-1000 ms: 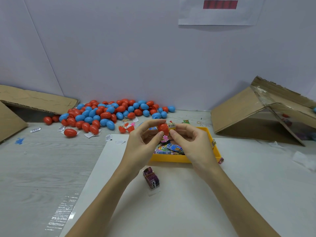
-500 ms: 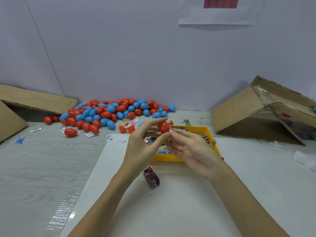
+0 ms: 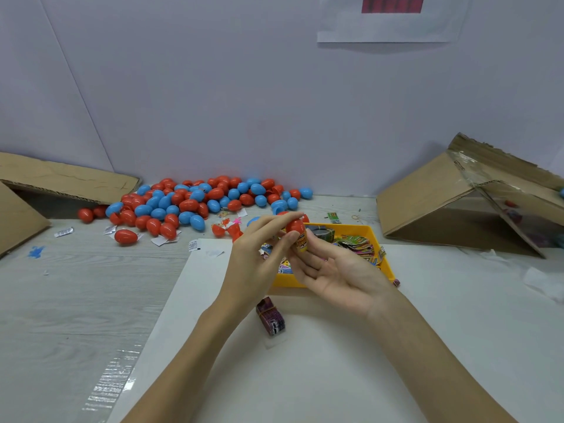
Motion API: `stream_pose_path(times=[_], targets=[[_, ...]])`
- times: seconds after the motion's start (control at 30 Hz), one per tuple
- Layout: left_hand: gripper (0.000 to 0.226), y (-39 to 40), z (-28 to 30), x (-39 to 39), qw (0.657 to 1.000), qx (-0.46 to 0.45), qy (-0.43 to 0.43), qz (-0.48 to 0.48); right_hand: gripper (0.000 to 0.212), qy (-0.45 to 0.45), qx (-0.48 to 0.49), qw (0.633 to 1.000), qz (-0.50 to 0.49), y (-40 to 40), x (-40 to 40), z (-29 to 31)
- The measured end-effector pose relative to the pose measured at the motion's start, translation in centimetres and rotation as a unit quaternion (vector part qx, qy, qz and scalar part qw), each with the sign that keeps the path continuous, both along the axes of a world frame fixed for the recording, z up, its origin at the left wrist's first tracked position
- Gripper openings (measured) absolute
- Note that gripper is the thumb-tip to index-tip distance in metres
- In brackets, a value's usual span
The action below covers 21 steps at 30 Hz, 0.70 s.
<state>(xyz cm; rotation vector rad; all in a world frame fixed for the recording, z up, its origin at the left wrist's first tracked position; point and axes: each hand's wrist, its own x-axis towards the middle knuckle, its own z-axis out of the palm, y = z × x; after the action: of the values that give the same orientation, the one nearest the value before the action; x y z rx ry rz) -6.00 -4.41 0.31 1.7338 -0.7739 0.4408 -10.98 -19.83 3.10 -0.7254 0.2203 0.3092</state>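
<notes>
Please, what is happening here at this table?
A person is working over a yellow tray of packets. The left hand pinches a red egg half, with a yellow packet at its open end. The right hand lies open, palm up, just under that packet. Many red and blue eggs are piled behind.

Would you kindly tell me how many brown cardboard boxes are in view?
2: one brown cardboard box lies at the far left; a second cardboard box lies tipped on its side at the right.
</notes>
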Motion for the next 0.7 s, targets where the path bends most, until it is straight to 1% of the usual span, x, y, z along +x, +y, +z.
stream_pose_path(times=[0.07,0.27,0.4,0.57,0.7], targets=[[0.031,-0.01,-0.13,0.12,1.000,0.003,-0.006,0.002,0.014,-0.001,0.008,1.000,0.002,0.15,0.00,-0.09],[0.030,-0.18,-0.40,0.17,1.000,0.003,-0.019,0.013,0.014,0.011,0.013,1.000,0.006,0.32,-0.06,-0.22],[0.029,-0.19,-0.33,0.08,0.999,-0.005,-0.038,0.032,0.021,0.013,0.017,0.999,0.025,0.57,-0.16,-0.19],[0.026,-0.40,0.07,-0.36,0.999,-0.008,-0.018,0.029,0.025,0.026,0.032,0.999,0.026,0.72,-0.20,-0.11],[0.019,-0.07,0.29,-0.23,0.999,-0.015,-0.010,0.037,0.030,0.033,0.046,0.998,0.031,1.02,-0.27,-0.26]])
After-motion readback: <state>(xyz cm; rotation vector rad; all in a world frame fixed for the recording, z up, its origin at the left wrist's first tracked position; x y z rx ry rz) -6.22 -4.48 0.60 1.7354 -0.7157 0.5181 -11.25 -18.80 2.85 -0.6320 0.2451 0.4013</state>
